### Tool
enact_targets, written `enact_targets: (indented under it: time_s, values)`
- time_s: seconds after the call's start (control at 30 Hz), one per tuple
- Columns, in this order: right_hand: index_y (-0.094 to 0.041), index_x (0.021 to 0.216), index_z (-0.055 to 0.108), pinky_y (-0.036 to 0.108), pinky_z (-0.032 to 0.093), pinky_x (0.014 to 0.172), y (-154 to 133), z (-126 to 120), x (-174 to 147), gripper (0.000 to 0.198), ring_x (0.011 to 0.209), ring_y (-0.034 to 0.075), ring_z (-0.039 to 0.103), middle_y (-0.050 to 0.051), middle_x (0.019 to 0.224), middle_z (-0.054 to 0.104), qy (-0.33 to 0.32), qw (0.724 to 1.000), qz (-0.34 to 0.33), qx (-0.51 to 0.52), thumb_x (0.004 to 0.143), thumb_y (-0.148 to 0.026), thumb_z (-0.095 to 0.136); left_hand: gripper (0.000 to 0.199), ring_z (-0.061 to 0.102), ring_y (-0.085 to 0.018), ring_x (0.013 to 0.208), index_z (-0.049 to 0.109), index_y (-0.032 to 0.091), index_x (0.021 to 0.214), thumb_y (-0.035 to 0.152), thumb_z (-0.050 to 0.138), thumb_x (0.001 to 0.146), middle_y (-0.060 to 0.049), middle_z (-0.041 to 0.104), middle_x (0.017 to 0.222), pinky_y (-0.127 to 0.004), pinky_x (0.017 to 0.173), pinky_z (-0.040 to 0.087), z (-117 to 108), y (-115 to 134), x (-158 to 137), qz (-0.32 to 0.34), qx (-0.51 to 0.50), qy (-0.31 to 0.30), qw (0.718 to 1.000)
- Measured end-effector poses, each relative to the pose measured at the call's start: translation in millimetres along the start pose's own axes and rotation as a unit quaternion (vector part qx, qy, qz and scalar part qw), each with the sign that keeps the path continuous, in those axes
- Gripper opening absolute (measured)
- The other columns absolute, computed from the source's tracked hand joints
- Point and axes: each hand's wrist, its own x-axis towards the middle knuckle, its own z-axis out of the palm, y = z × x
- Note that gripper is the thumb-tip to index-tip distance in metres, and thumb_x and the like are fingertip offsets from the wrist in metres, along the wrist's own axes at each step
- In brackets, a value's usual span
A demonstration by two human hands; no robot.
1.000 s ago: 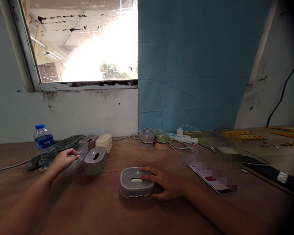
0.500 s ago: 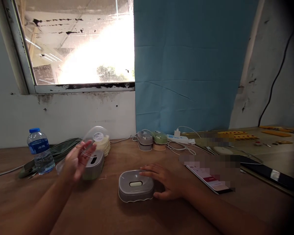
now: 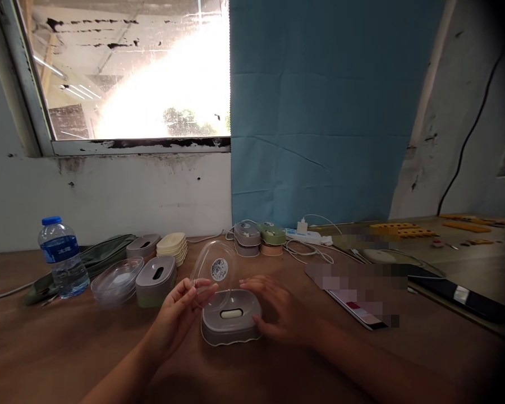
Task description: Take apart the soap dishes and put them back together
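My left hand [image 3: 184,307] is closed in a pinch on a clear plastic lid [image 3: 206,258]. The lid is tilted upright and carries a round patterned sticker. Just under it, a grey oval box [image 3: 231,335] with a cream piece in its top slot sits on the table. My right hand [image 3: 278,311] lies along the right side of that box, fingers spread, thumb at its edge; firm contact is hard to tell. Left of my left hand are a grey and green box [image 3: 155,286], a stack of clear lids [image 3: 115,283] and several stacked cream pieces [image 3: 172,245].
A water bottle [image 3: 63,258] and a dark green bag [image 3: 109,252] stand at the left. Near the wall are a grey box [image 3: 247,238], a green and orange box [image 3: 271,238] and a power strip [image 3: 307,238] with cables. A phone [image 3: 357,308] lies at the right.
My left hand has moved right with the clear lid, from over the grey and green box to just above the grey oval box. My right hand has stayed beside the oval box.
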Motion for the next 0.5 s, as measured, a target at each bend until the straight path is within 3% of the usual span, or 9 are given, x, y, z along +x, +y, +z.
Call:
enact_targets:
  time_s: [0.17, 0.33, 0.4, 0.5]
  values:
    - [-0.023, 0.122, 0.035, 0.035, 0.041, 0.089, -17.7, 0.1, -0.8, 0.06, 0.105, 0.022, 0.05, 0.007, 0.116, 0.051, -0.035, 0.993, 0.077, 0.082, 0.068, -0.028, 0.059, 0.01, 0.047, -0.023, 0.113, 0.053, 0.017, 0.07, 0.021, 0.059, 0.076, -0.003, 0.058, 0.106, -0.041, 0.101, 0.03, 11.5, -5.7, -6.9, 0.009, 0.036, -0.074, 0.997]
    - [-0.023, 0.134, 0.011, 0.04, 0.037, 0.094, -29.9, 8.5, -6.7, 0.087, 0.117, 0.025, 0.04, 0.011, 0.133, 0.034, -0.047, 0.987, 0.084, 0.126, 0.067, -0.036, 0.064, 0.013, 0.042, -0.027, 0.117, 0.058, 0.018, 0.073, 0.012, 0.067, 0.066, -0.002, 0.053, 0.111, -0.042, 0.101, 0.031, 14.2, -17.5, -13.5, 0.012, 0.069, -0.119, 0.99]
    - [-0.023, 0.135, 0.004, 0.044, 0.032, 0.098, -32.4, 14.5, -8.6, 0.094, 0.123, 0.028, 0.03, 0.013, 0.14, 0.021, -0.039, 0.988, 0.078, 0.126, 0.066, -0.039, 0.065, 0.04, 0.045, -0.026, 0.114, 0.057, 0.026, 0.093, 0.008, 0.071, 0.06, -0.001, 0.048, 0.119, -0.041, 0.097, 0.037, 17.7, -22.1, -14.7, 0.026, 0.078, -0.112, 0.99]
    - [-0.026, 0.135, 0.004, 0.048, 0.026, 0.101, -34.7, 22.6, -8.5, 0.094, 0.129, 0.03, 0.017, 0.012, 0.142, 0.012, -0.019, 0.989, 0.078, 0.124, 0.066, -0.043, 0.065, 0.083, 0.049, -0.024, 0.11, 0.035, 0.042, 0.12, 0.01, 0.074, 0.055, -0.001, 0.031, 0.134, -0.04, 0.09, 0.043, 26.2, -26.0, -15.8, 0.044, 0.093, -0.1, 0.99]
